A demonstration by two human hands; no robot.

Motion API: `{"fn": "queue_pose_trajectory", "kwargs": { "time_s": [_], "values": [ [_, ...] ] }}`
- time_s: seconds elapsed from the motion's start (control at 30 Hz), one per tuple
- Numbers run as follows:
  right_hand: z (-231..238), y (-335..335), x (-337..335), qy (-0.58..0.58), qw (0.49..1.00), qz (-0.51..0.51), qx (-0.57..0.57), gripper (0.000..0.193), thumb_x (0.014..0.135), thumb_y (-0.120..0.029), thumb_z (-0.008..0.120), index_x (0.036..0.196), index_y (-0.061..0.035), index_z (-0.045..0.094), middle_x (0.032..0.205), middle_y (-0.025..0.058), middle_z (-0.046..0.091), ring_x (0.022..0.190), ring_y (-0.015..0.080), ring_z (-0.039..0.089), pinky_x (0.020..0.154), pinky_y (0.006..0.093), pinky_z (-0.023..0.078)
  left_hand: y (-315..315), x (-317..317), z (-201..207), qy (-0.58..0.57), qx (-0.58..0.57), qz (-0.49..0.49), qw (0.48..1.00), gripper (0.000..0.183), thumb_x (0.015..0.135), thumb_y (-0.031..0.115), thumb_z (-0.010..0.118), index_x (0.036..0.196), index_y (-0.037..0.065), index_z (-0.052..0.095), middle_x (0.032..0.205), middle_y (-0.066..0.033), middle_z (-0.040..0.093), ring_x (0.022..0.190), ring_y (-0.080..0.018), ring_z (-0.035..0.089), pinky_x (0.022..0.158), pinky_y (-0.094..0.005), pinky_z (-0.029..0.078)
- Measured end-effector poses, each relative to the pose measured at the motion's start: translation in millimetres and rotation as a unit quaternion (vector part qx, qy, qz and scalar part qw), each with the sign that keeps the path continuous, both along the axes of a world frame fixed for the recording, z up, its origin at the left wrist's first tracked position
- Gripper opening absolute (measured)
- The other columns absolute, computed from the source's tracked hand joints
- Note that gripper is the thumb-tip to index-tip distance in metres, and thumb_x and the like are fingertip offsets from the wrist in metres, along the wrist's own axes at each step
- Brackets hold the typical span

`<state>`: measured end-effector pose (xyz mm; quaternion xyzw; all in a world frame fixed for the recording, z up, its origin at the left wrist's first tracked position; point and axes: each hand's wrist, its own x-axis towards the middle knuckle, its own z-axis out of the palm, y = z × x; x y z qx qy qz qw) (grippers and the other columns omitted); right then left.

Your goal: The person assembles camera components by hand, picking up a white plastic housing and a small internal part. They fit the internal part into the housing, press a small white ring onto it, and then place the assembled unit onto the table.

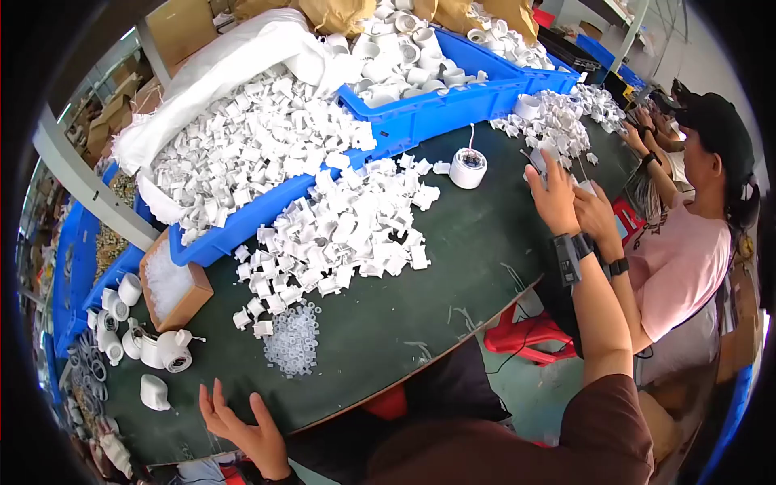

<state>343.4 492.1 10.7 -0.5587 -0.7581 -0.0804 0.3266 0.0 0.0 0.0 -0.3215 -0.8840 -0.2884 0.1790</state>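
My left hand (pixel 246 428) is at the near left edge of the green table, its fingers spread and nothing in them. Close by lies a white rounded plastic piece (pixel 154 393). Far to the right, my right hand (pixel 556 198) reaches over the table, a dark device strapped to its wrist. A small grey part (pixel 538 159) shows between its thumb and fingers, mostly hidden by them. Right beside it is a co-worker's hand (pixel 596 217) with a white piece (pixel 587 187). A round white fitting with a wire (pixel 468 168) stands left of my right hand.
Loose white plastic clips (pixel 347 230) are heaped mid-table, with small translucent rings (pixel 292 343) before them. Blue bins (pixel 436 113) of white parts line the back. A cardboard box (pixel 192 293) and white fittings (pixel 166 350) stand left. A red stool (pixel 529 338) is below the edge.
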Motion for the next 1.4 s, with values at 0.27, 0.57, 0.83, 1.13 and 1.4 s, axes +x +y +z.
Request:
{"fn": "queue_pose_trajectory", "kwargs": {
  "time_s": [0.27,0.57,0.83,1.13,1.4],
  "values": [
    [29,-24,-76,-0.078,0.986,0.136,-0.062,0.069,0.096,-0.056,0.064,0.156,-0.031,0.042,0.16,0.0165,0.037,0.142,0.0427,0.035,0.11,0.0603,0.034,4,2,2,-0.031,-0.011,-0.014,0.999,0.048,0.094,0.011,0.066,0.138,-0.001,0.052,0.15,-0.0219,0.041,0.135,-0.0397,0.039,0.106,-0.0485,0.037],
    [33,-38,-103,-0.062,0.96,0.241,-0.127,0.058,0.09,-0.045,0.074,0.136,-0.0141,0.059,0.143,0.0111,0.059,0.128,0.0354,0.056,0.106,0.0501,0.042,2,4,1,-0.005,-0.031,-0.002,1.0,0.038,0.096,0.011,0.064,0.132,0.003,0.058,0.144,-0.0175,0.049,0.129,-0.0349,0.046,0.103,-0.0432,0.041],
    [47,-104,-88,-0.022,0.936,0.331,-0.121,0.052,0.088,-0.033,0.081,0.13,-0.0095,0.063,0.147,0.0205,0.053,0.135,0.0397,0.052,0.11,0.0465,0.042,16,6,6,-0.029,-0.003,-0.018,0.999,0.031,0.095,0.007,0.064,0.124,-0.002,0.061,0.136,-0.0186,0.055,0.122,-0.0374,0.053,0.1,-0.0456,0.043],
    [16,-4,32,-0.064,0.992,-0.102,-0.038,0.06,0.097,-0.048,0.066,0.142,-0.0107,0.055,0.139,0.0231,0.057,0.124,0.0448,0.056,0.104,0.0521,0.046,5,0,2,-0.017,0.005,-0.04,0.999,0.028,0.095,0.005,0.063,0.122,-0.002,0.063,0.132,-0.0182,0.058,0.121,-0.0366,0.056,0.101,-0.0449,0.045],
    [16,-53,20,0.068,0.972,0.157,-0.16,0.06,0.087,-0.023,0.078,0.14,-0.0063,0.056,0.125,0.0196,0.061,0.12,0.031,0.059,0.106,0.0385,0.045,1,5,2,-0.007,0.015,-0.024,1.0,0.026,0.094,0.005,0.065,0.119,-0.001,0.065,0.129,-0.0178,0.06,0.118,-0.0365,0.057,0.099,-0.0443,0.046]
  ]
}}
